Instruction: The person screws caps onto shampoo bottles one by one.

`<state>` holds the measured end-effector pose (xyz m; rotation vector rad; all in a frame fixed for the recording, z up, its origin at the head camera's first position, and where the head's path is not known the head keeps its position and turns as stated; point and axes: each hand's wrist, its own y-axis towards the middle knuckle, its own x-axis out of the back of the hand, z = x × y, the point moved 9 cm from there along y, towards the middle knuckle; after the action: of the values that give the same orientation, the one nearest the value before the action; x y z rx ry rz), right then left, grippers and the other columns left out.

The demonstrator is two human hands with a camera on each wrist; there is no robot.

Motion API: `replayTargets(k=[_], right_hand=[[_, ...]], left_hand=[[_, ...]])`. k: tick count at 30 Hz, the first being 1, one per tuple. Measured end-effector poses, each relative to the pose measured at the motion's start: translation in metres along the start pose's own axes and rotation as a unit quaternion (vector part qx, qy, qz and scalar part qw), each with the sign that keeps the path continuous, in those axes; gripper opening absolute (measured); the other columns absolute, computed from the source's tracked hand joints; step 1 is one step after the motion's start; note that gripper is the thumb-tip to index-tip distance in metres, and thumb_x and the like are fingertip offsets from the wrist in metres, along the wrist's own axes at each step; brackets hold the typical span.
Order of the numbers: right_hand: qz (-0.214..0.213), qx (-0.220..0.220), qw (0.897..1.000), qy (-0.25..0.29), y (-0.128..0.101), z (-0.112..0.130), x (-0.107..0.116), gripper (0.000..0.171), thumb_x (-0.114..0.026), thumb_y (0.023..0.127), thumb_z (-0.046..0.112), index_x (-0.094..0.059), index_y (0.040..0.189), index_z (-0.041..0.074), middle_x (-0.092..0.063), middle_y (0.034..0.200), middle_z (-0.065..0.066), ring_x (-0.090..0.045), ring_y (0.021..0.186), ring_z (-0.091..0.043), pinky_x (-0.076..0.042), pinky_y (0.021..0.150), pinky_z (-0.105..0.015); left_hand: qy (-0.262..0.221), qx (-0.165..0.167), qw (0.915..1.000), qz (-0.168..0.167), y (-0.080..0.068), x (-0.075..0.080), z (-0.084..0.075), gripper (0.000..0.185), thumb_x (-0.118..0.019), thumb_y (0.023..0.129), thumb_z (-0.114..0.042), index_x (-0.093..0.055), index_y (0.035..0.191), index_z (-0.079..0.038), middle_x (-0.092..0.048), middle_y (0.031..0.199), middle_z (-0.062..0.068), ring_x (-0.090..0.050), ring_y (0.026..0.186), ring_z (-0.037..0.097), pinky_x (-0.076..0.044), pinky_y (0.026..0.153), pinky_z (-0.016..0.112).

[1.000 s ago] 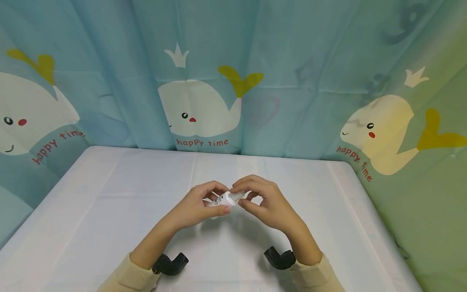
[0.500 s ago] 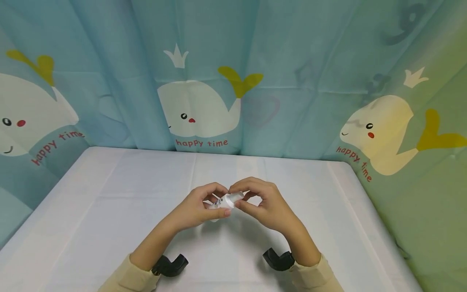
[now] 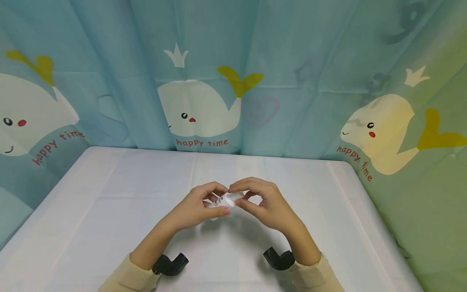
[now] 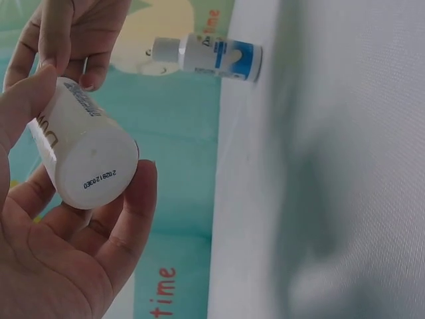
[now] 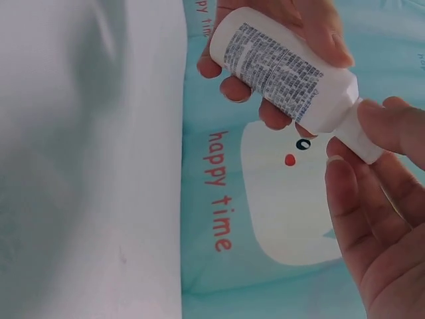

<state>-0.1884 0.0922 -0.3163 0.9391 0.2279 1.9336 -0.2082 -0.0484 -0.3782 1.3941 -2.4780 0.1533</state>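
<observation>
A small white bottle (image 3: 220,201) is held tilted above the table, its capped end up and to the right in the head view. Around its body curl the fingers and thumb of my left hand (image 3: 195,206); the date-printed base (image 4: 98,169) faces the left wrist camera. My right hand (image 3: 265,202) pinches the narrow pale cap (image 5: 358,138) between thumb and fingers. Dense small print covers the label (image 5: 275,72) in the right wrist view. A second bottle (image 4: 219,58), white and blue with its cap on, stands upright on the table, seen only in the left wrist view.
A white cloth covers the table (image 3: 138,182). Behind it hangs a blue-green curtain (image 3: 292,121) printed with whales. Black curved pieces (image 3: 170,264) are worn at both wrists, near the beige sleeves (image 3: 131,275).
My right thumb and fingers have come in slightly left and closed on the cap. The left hand keeps its grip on the bottle, almost still.
</observation>
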Motion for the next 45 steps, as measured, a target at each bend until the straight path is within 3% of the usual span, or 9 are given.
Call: replayTargets(k=[8,16,23,31,38,45], right_hand=[[-0.008,-0.012,1.000,-0.014,0.000,-0.003,0.002,0.025,-0.077,0.087,0.011,-0.072,0.112,0.013,-0.071,0.107,0.004,-0.065,0.097,-0.010,-0.057,0.079,-0.028],[-0.003,-0.006,1.000,-0.014,0.000,-0.001,0.004,0.025,-0.074,0.091,0.011,-0.071,0.115,0.012,-0.070,0.116,-0.001,-0.065,0.109,-0.014,-0.058,0.083,-0.030],[-0.016,-0.034,0.999,-0.022,0.000,-0.007,0.006,0.023,-0.078,0.088,0.017,-0.073,0.110,0.014,-0.070,0.100,0.006,-0.064,0.085,-0.009,-0.058,0.078,-0.028],[-0.007,-0.014,1.000,-0.002,0.001,-0.006,0.004,0.027,-0.077,0.088,0.013,-0.072,0.115,0.013,-0.070,0.114,0.000,-0.066,0.104,-0.014,-0.059,0.081,-0.031],[-0.018,-0.036,0.999,-0.015,-0.001,-0.008,0.005,0.028,-0.081,0.084,0.015,-0.072,0.110,0.017,-0.068,0.098,0.006,-0.065,0.083,-0.009,-0.058,0.075,-0.028],[-0.016,-0.035,0.999,-0.013,-0.001,-0.009,0.004,0.026,-0.078,0.088,0.017,-0.072,0.112,0.016,-0.070,0.108,0.005,-0.066,0.095,-0.011,-0.058,0.079,-0.029]], left_hand=[[0.000,-0.010,0.9999,0.005,0.000,-0.002,0.000,0.038,-0.080,0.085,-0.024,-0.065,0.119,-0.017,-0.065,0.110,0.001,-0.062,0.094,0.024,-0.058,0.071,0.031],[0.013,-0.017,0.9997,-0.007,0.000,0.002,-0.004,0.036,-0.081,0.085,-0.026,-0.066,0.117,-0.020,-0.066,0.108,0.000,-0.063,0.093,0.024,-0.057,0.071,0.032],[0.035,-0.029,0.9988,-0.019,0.000,0.002,-0.008,0.038,-0.084,0.082,-0.024,-0.066,0.115,-0.023,-0.066,0.111,-0.006,-0.061,0.098,0.020,-0.055,0.081,0.033],[0.041,-0.034,0.9979,-0.036,0.000,0.004,-0.008,0.038,-0.084,0.082,-0.025,-0.065,0.115,-0.024,-0.066,0.110,-0.006,-0.063,0.097,0.019,-0.056,0.081,0.033],[0.049,-0.042,0.9969,-0.045,0.000,0.002,-0.009,0.038,-0.085,0.081,-0.026,-0.066,0.114,-0.023,-0.067,0.110,-0.008,-0.062,0.097,0.017,-0.056,0.081,0.032],[0.051,-0.047,0.9959,-0.057,-0.002,0.004,-0.012,0.039,-0.086,0.080,-0.021,-0.065,0.112,-0.022,-0.066,0.109,-0.007,-0.062,0.097,0.017,-0.056,0.080,0.034]])
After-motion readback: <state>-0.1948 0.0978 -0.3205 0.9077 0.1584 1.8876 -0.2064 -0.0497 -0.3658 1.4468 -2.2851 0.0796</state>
